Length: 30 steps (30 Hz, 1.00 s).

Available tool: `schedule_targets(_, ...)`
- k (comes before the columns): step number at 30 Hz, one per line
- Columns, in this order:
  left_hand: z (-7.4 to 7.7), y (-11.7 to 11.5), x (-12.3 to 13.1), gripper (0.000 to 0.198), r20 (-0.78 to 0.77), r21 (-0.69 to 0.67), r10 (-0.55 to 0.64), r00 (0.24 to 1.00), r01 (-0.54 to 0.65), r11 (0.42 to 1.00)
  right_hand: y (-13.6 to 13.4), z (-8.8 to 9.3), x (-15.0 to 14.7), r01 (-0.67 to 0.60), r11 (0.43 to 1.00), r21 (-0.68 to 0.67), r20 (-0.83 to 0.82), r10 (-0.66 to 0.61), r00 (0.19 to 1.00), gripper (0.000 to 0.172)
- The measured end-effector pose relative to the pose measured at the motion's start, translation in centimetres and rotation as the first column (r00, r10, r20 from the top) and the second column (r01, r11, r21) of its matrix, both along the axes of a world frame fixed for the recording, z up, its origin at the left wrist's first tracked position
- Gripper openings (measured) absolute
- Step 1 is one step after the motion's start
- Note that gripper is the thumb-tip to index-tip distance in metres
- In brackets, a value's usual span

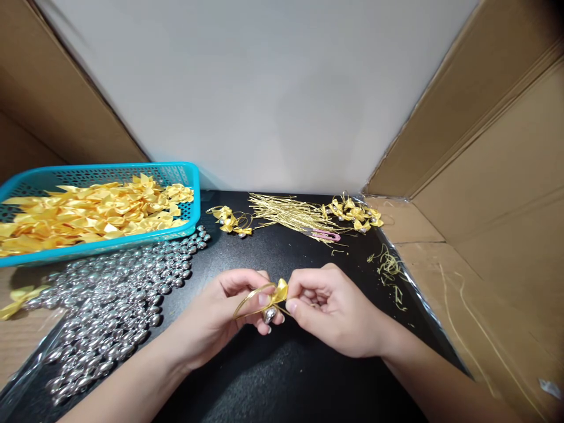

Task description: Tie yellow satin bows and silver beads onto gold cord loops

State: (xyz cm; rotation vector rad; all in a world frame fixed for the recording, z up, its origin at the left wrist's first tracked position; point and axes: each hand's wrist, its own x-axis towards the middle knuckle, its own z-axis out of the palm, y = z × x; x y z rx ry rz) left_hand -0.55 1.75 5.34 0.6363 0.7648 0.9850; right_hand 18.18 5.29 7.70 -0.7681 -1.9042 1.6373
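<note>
A yellow ribbon bow [279, 292] is held up in the middle, between my two hands. My left hand [215, 314] is closed on it, thumb over the bow's left side. From that grip a gold cord loop [245, 302] curves out to the left. A shiny silver bead [269, 315] hangs just under the bow, by my left fingertips. My right hand [337, 311] pinches at the bow's right end, where a thin piece of cord also runs to the fingertips. Exactly what lies between those fingertips is partly hidden.
A turquoise basket [196, 200] of yellow bows stands at left, with many silver beads [118, 305] before it. Gold cords [291, 212] and pink-handled snips [325, 235] lie behind my hands, between finished-looking bow clusters [231, 222]. Thread scraps [388, 264] lie right. Cardboard walls [493, 158] flank the black surface.
</note>
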Motion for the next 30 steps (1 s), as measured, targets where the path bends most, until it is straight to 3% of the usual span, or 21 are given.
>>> schedule_targets(26,0.22,-0.28,0.47,0.012,0.039,-0.07,-0.043,0.998,0.046,0.996,-0.28,-0.11,0.0,-0.033,0.996,-0.085,-0.014,0.032,0.999,0.014)
schedule_targets(30,0.12,-0.13,0.26,0.014,0.034,-0.053,-0.015,0.999,0.017,0.998,0.05,-0.24,-0.03,0.018,1.0,-0.013,0.013,-0.018,1.0,0.012)
